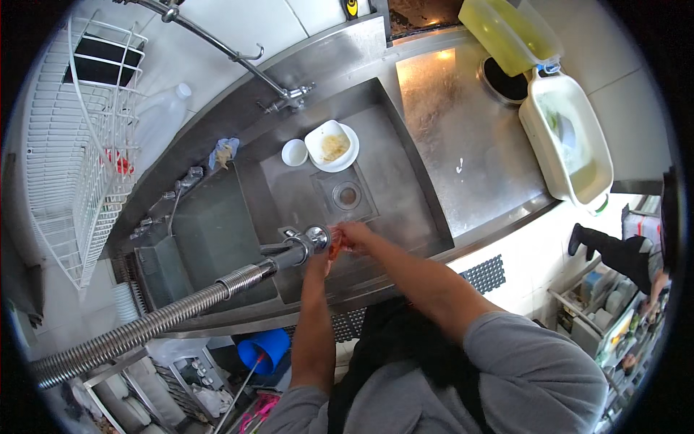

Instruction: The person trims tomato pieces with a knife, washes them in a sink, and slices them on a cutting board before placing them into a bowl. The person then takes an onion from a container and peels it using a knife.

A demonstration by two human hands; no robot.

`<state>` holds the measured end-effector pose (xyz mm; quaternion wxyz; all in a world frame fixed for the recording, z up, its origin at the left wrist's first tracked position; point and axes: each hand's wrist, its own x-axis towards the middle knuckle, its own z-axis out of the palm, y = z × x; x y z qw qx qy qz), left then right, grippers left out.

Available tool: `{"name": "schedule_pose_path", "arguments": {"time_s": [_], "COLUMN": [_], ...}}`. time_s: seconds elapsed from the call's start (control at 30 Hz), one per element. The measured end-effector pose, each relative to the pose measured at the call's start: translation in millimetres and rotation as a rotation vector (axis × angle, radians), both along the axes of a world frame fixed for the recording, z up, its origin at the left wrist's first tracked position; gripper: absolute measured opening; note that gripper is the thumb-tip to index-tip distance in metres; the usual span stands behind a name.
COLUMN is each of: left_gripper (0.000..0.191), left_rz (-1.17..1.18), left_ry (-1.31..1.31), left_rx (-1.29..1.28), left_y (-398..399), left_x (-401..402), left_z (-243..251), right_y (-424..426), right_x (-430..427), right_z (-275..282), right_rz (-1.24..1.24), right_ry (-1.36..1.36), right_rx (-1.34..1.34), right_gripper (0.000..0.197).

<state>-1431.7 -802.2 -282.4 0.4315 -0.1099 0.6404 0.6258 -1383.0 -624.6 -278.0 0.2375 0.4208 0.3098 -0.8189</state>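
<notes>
My left hand (329, 262) and my right hand (354, 236) are close together over the steel sink basin (401, 200). The chrome pre-rinse spray head (317, 237) hangs in front of them and hides much of the left hand. Something orange-red (334, 248) shows between the hands; I cannot tell what it is or which hand holds it. Beyond the hands, a white square bowl (320, 135) with yellowish food remains sits on a white plate (353, 154). Beside them stands a small white bowl (294, 153). A round drain (346, 194) lies in the basin floor.
At left, a second basin (217, 233) holds greyish water, and a white wire rack (81, 152) hangs above. A ribbed metal hose (162, 320) crosses the lower left. On the right counter (434, 125) stands a white tub (591, 157) of cloudy water. Another person (618, 255) is at far right.
</notes>
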Motion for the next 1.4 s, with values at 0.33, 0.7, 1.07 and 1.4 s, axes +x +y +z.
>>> {"name": "schedule_pose_path", "arguments": {"time_s": [0.33, 0.7, 1.07, 1.4], "left_gripper": [0.039, 0.028, 0.035, 0.029], "left_rz": [0.101, 0.386, 0.542, 0.577], "left_ry": [-0.322, -0.326, -0.397, -0.388], "left_rx": [0.4, 0.434, 0.558, 0.642], "left_y": [42, 9, 0, -26], "left_x": [14, 13, 13, 5], "left_z": [31, 2, 20, 15], "right_y": [29, -9, 8, -22], "right_x": [26, -8, 9, -13], "right_z": [15, 25, -1, -4], "right_rz": [0.031, 0.383, -0.126, -0.383], "right_ry": [0.072, 0.134, 0.12, 0.107], "right_rx": [0.342, 1.092, 0.062, -0.25], "right_gripper": [0.019, 0.027, 0.029, 0.025]}}
